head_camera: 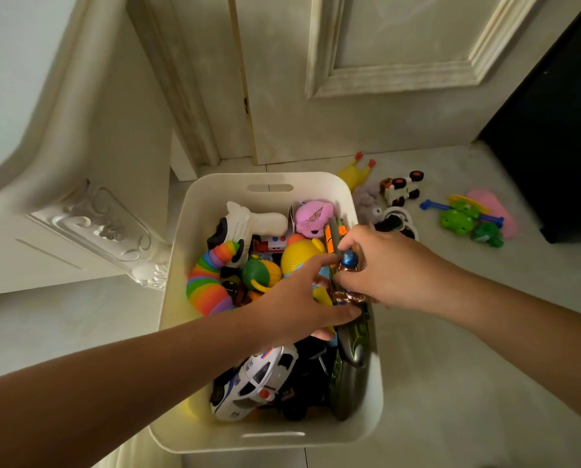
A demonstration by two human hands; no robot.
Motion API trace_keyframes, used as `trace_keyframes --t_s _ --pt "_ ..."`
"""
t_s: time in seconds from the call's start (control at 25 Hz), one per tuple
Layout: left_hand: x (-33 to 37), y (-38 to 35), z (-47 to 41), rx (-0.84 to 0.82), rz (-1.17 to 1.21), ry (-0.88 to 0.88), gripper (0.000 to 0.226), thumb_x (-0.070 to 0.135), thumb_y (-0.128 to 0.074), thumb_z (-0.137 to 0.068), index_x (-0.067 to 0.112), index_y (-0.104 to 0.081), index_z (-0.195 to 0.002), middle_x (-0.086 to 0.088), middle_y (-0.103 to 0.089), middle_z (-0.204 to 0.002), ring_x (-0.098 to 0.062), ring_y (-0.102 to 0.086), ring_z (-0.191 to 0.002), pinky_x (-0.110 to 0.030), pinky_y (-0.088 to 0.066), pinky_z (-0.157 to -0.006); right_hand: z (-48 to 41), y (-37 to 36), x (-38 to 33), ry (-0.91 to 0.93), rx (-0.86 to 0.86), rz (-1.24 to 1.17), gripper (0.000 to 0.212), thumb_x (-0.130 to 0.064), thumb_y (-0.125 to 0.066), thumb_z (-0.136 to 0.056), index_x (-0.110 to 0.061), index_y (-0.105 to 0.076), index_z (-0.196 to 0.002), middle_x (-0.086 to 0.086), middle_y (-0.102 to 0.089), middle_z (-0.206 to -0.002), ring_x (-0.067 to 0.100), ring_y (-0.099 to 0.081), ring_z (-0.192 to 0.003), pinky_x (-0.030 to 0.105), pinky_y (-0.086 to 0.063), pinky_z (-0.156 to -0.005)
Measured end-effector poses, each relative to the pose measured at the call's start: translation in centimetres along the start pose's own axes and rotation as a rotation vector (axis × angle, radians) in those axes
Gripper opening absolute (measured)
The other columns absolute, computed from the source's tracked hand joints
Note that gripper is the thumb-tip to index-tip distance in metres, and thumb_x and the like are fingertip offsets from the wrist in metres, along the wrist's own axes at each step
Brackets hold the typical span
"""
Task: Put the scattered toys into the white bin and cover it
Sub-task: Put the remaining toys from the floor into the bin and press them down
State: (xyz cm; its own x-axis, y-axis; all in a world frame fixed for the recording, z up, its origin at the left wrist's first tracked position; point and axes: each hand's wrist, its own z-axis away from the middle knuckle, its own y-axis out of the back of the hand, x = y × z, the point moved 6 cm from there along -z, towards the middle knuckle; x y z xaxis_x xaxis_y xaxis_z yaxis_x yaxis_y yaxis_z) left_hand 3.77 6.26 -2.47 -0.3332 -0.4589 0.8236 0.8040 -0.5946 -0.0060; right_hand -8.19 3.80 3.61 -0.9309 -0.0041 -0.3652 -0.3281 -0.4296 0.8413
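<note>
The white bin (pixel 181 244) sits on the floor (pixel 451 332), already crowded: a rainbow slug toy (pixel 208 282) lies along its nine o'clock wall and a toy police car (pixel 252 380) near six o'clock. The left hand (pixel 292 298) reaches in over the pile with fingers spread, forefinger and thumb bracketing a copper-and-blue toy (pixel 348 265); whether it truly grips cannot be told. The right hand (pixel 383 268) has its fingers curled and pinches that toy from the three o'clock side, just inside the rim. The step looks like seating this toy among the others, and it would go best by pressing it down into a gap beside the dark green toy (pixel 353 349) so that nothing stands above the rim (a lid will want a flat top; none is in view). At about two o'clock from the bin, a yellow rubber chicken (pixel 349 170), a black-and-white toy car (pixel 402 189) and green frog toys (pixel 461 219) lie on the floor, not yet gathered.
</note>
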Motion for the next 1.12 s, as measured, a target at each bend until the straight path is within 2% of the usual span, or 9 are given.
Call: trace_keyframes --t_s 0.16,0.4,0.48,0.6,0.72,0.88,0.96,1.04,1.12 --pt "-0.1 -0.5 -0.3 -0.006 -0.05 0.026 0.086 0.019 -0.079 -0.077 0.043 -0.03 -0.142 0.001 -0.044 -0.134 -0.025 -0.071 -0.089 -0.041 -0.059 -0.083 -0.2 -0.6 -0.5 0.074 0.06 0.164 0.031 -0.038 -0.057 -0.087 -0.016 -0.049 -0.107 0.004 -0.064 -0.087 0.023 -0.062 -0.076 0.039 -0.049 -0.063" --pt "-0.5 -0.4 -0.6 -0.032 -0.286 0.043 0.098 0.035 -0.082 -0.071 0.054 -0.015 -0.141 0.005 -0.043 -0.139 -0.027 -0.07 -0.087 -0.043 -0.06 -0.076 -1.0 -1.2 -0.6 0.093 -0.054 0.304 0.035 -0.036 -0.056 -0.092 -0.013 -0.046 -0.116 0.002 -0.054 -0.084 0.023 -0.057 -0.077 0.033 -0.039 -0.058" --pt "-0.3 -0.3 -0.6 -0.043 -0.31 0.047 0.1 0.033 -0.082 -0.071 0.053 -0.014 -0.141 0.003 -0.044 -0.14 -0.028 -0.071 -0.087 -0.042 -0.06 -0.077 -1.4 -1.3 -0.5 0.098 -0.085 0.313 0.035 -0.037 -0.057 -0.091 -0.016 -0.046 -0.117 -0.001 -0.049 -0.077 0.02 -0.054 -0.074 0.03 -0.035 -0.053" --pt "0.3 1.0 -0.8 -0.039 -0.269 0.052 0.093 0.021 -0.079 -0.075 0.047 -0.021 -0.144 0.005 -0.048 -0.135 -0.023 -0.071 -0.088 -0.037 -0.06 -0.08 -1.5 -2.0 0.1 0.114 -0.145 0.064 0.031 -0.043 -0.057 -0.09 -0.024 -0.049 -0.113 -0.004 -0.054 -0.075 0.013 -0.054 -0.066 0.027 -0.038 -0.052" --pt "1.3 2.9 -1.4 0.056 -0.167 0.032 0.069 0.008 -0.067 -0.083 0.04 -0.04 -0.137 0.005 -0.052 -0.126 -0.019 -0.068 -0.092 -0.033 -0.06 -0.078 -1.2 -1.4 1.8 0.096 -0.19 -0.33 0.022 -0.043 -0.05 -0.095 -0.035 -0.051 -0.115 -0.001 -0.062 -0.064 0.007 -0.058 -0.049 0.021 -0.045 -0.047" --pt "2.6 4.9 -2.5 0.275 -0.064 -0.074 0.042 0.002 -0.056 -0.088 0.027 -0.058 -0.121 0.0 -0.061 -0.108 -0.016 -0.064 -0.081 -0.03 -0.059 -0.068 -4.2 0.7 8.3 -0.065 0.113 -0.524 0.022 -0.024 -0.038 -0.102 -0.028 -0.057 -0.112 0.001 -0.059 -0.063 0.01 -0.059 -0.049 0.021 -0.045 -0.044" --pt "3.7 5.6 -3.3 0.358 -0.052 -0.154 0.034 0.004 -0.056 -0.089 0.028 -0.06 -0.113 0.0 -0.063 -0.101 -0.013 -0.062 -0.073 -0.026 -0.055 -0.062 -6.7 -0.7 14.3 -0.281 0.203 -0.594 0.022 -0.018 -0.039 -0.101 -0.02 -0.058 -0.112 0.006 -0.061 -0.074 0.018 -0.063 -0.06 0.029 -0.051 -0.051" --pt "4.8 6.1 -4.5 0.404 -0.062 -0.23 0.032 0.005 -0.057 -0.089 0.034 -0.062 -0.101 0.006 -0.064 -0.092 -0.008 -0.062 -0.068 -0.023 -0.052 -0.059 -8.6 -3.0 19.9 -0.466 0.239 -0.468 0.028 -0.022 -0.047 -0.097 -0.017 -0.055 -0.123 0.012 -0.062 -0.1 0.029 -0.064 -0.085 0.039 -0.054 -0.073" --pt "5.4 5.9 -5.9 0.423 -0.07 -0.262 0.031 0.005 -0.056 -0.089 0.034 -0.063 -0.097 0.011 -0.064 -0.083 -0.002 -0.062 -0.063 -0.021 -0.051 -0.057 -9.6 -5.3 22.7 -0.527 0.188 -0.301 0.049 -0.033 -0.058 -0.09 -0.022 -0.046 -0.136 0.019 -0.051 -0.126 0.036 -0.055 -0.111 0.037 -0.046 -0.091"
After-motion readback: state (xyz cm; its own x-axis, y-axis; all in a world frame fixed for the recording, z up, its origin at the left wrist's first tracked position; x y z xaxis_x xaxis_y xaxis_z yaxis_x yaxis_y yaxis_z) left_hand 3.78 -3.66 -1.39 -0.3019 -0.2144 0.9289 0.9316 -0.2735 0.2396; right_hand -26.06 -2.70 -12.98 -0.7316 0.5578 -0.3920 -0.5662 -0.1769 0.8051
